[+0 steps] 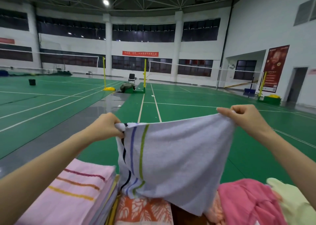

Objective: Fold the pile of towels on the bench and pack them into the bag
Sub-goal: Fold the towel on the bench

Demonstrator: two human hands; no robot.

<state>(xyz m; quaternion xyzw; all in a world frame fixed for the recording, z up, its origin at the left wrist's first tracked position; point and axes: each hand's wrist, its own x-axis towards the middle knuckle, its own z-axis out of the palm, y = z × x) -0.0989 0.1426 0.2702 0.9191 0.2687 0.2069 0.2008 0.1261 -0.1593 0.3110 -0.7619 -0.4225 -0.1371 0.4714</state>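
As I hold it up, my left grip (pixel 109 127) and right grip (pixel 246 117) are each clamped on a top corner of the white striped towel (pixel 179 156), which hangs spread out. Folded pink towels (pixel 68 190) lie stacked at left, loose towels (pixel 248 195) at right.

Centre: held towel (pixel 174 156), hanging between the left hand (pixel 107 127), which grips its top left corner, and the right hand (pixel 248 117), which pinches its top right corner. Lower left: folded stack (pixel 73 190), just beside the towel's lower edge. Beneath that edge: flat towel (pixel 142 211). Lower right: loose pile (pixel 248 202). Behind all: court floor (pixel 51 108), with a net post (pixel 145 74) far back.
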